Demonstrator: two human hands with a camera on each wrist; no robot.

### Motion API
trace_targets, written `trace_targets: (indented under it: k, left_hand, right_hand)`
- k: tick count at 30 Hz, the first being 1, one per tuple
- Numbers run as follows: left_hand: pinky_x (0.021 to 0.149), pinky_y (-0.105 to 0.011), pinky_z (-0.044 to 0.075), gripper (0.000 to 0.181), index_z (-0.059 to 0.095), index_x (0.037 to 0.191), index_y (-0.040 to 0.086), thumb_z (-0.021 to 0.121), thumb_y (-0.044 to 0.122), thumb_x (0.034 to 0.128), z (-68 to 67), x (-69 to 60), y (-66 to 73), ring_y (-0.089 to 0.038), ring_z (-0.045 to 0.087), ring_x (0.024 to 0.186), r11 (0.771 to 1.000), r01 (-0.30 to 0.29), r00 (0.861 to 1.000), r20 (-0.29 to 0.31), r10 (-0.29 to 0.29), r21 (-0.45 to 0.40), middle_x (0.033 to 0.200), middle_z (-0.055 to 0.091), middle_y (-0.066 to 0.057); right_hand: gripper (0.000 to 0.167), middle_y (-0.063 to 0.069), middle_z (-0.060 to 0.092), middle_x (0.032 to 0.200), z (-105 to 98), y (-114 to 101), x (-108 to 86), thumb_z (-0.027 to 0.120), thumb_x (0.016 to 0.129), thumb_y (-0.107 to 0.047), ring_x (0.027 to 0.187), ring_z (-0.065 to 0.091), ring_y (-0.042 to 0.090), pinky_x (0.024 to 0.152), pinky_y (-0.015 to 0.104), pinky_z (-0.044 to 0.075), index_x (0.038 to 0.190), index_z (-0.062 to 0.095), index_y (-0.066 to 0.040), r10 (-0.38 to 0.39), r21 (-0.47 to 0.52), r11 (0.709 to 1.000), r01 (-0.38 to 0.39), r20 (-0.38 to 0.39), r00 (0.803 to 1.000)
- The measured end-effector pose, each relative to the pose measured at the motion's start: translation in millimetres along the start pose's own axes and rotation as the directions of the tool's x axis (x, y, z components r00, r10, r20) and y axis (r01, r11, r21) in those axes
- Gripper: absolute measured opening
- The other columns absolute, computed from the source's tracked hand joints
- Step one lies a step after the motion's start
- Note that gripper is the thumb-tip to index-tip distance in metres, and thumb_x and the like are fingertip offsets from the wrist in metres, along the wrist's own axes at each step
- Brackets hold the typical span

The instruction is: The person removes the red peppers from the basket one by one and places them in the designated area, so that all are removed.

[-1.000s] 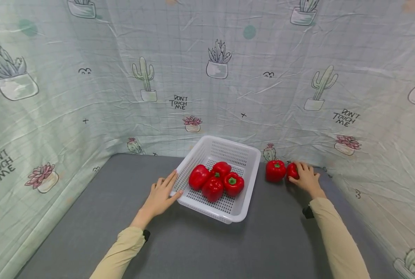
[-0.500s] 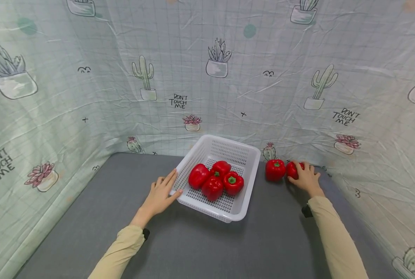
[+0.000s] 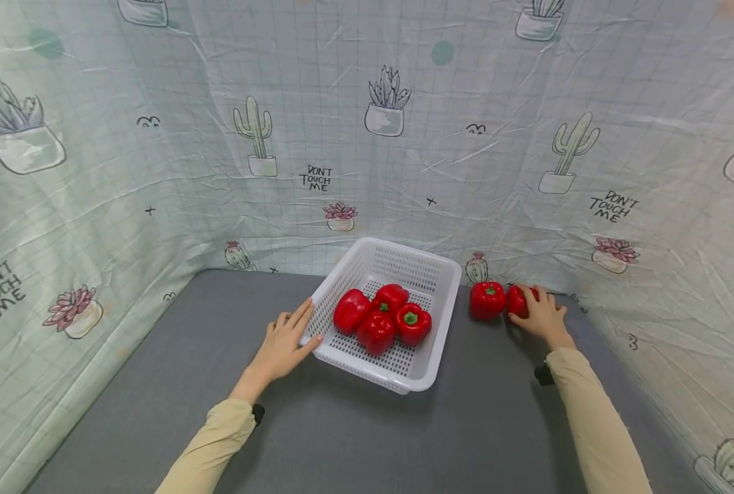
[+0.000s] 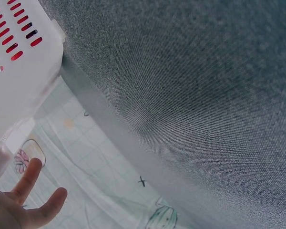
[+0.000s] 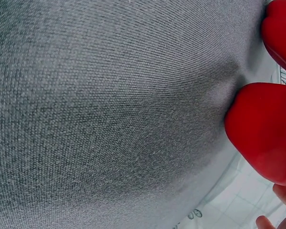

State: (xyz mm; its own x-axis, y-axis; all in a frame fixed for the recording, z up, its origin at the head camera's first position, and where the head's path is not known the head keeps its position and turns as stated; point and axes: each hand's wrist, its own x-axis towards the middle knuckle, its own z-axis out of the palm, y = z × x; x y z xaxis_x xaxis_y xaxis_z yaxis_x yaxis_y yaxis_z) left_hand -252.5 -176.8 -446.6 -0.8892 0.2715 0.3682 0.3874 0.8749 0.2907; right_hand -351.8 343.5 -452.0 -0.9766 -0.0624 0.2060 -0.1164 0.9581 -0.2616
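Observation:
My left hand [image 3: 285, 344] rests on the left rim of a white perforated plastic basket [image 3: 431, 363], its fingers fairly straight and the thumb near the front corner. In the left wrist view two fingertips stick out beside the basket wall [image 4: 19, 95]. Several red bell peppers [image 3: 376, 333] with green stems lie inside. At the back right, my right hand [image 3: 542, 319] holds a red bell pepper [image 3: 518, 302] from above and the right; the fingers partly cover it. Another red bell pepper [image 3: 487, 300] stands just left of it. The right wrist view shows the held pepper [image 5: 264, 131] on the cloth.
A dark grey cloth surface [image 3: 367, 439] lies under everything. Pale sheeting [image 3: 305, 137] printed with potted cacti hangs behind and along both sides. Its lower edge comes close behind the two peppers outside the basket.
Slightly more of the held pepper shows between my right fingers than one second ago. The left hand, the basket and the other peppers have stayed put.

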Motion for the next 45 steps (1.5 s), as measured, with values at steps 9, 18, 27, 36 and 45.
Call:
trace_targets:
  k: [9, 18, 27, 36, 45]
  left_hand:
    - [0.079, -0.048, 0.031, 0.066, 0.032, 0.139, 0.010, 0.050, 0.045, 0.0860, 1.5, 1.4, -0.9, -0.027, 0.041, 0.105, 1.000, -0.017, 1.000, -0.020, 0.018, 0.012, 0.146, 0.030, -0.005]
    - [0.079, -0.047, 0.031, 0.065, 0.031, 0.139, 0.010, 0.047, 0.046, 0.0873, 3.3, 0.1, -2.3, -0.027, 0.040, 0.105, 1.000, -0.015, 1.000, -0.011, 0.015, 0.012, 0.146, 0.029, -0.004]
    - [0.079, -0.048, 0.031, 0.067, 0.032, 0.139, 0.010, 0.050, 0.046, 0.0860, 1.5, 0.3, -1.3, -0.027, 0.042, 0.105, 1.000, -0.014, 1.000, -0.020, 0.014, 0.021, 0.146, 0.030, -0.004]
    - [0.078, -0.046, 0.031, 0.065, 0.033, 0.139, 0.010, 0.050, 0.045, 0.0861, 2.1, 1.2, -0.6, -0.027, 0.041, 0.105, 1.000, -0.011, 1.000, -0.019, 0.011, 0.013, 0.145, 0.031, -0.005]
    - [0.078, -0.047, 0.031, 0.066, 0.032, 0.139, 0.010, 0.049, 0.045, 0.0863, 3.4, 0.7, -2.0, -0.027, 0.041, 0.105, 1.000, -0.016, 1.000, -0.018, 0.016, 0.009, 0.146, 0.030, -0.005]
  right_hand:
    - [0.070, 0.033, 0.019, 0.134, -2, 2, -1.9, 0.063, 0.077, -0.029, 0.114, 0.022, 0.055, 0.076, 0.070, 0.018, 0.133, 0.029, -0.005, -0.012, 0.000, 1.000, 0.012, -0.003, 1.000]
    - [0.067, 0.031, 0.018, 0.138, -12, -12, -13.5, 0.063, 0.078, -0.027, 0.115, 0.023, 0.053, 0.078, 0.067, 0.019, 0.133, 0.031, -0.006, -0.110, -0.025, 0.994, 0.108, -0.097, 0.989]
    - [0.061, 0.026, 0.022, 0.139, -13, -37, -30.4, 0.064, 0.078, -0.019, 0.115, 0.027, 0.049, 0.083, 0.065, 0.018, 0.131, 0.036, -0.007, -0.216, -0.007, 0.975, 0.220, -0.237, 0.947]
    - [0.059, 0.027, 0.032, 0.131, -15, -58, -38.9, 0.066, 0.075, -0.018, 0.114, 0.032, 0.046, 0.086, 0.062, 0.019, 0.127, 0.041, -0.004, -0.288, -0.028, 0.955, 0.294, -0.298, 0.910]
    - [0.058, 0.023, 0.039, 0.128, -17, -85, -46.5, 0.066, 0.074, -0.018, 0.113, 0.035, 0.040, 0.084, 0.059, 0.023, 0.125, 0.043, -0.003, -0.359, -0.037, 0.930, 0.366, -0.313, 0.880]
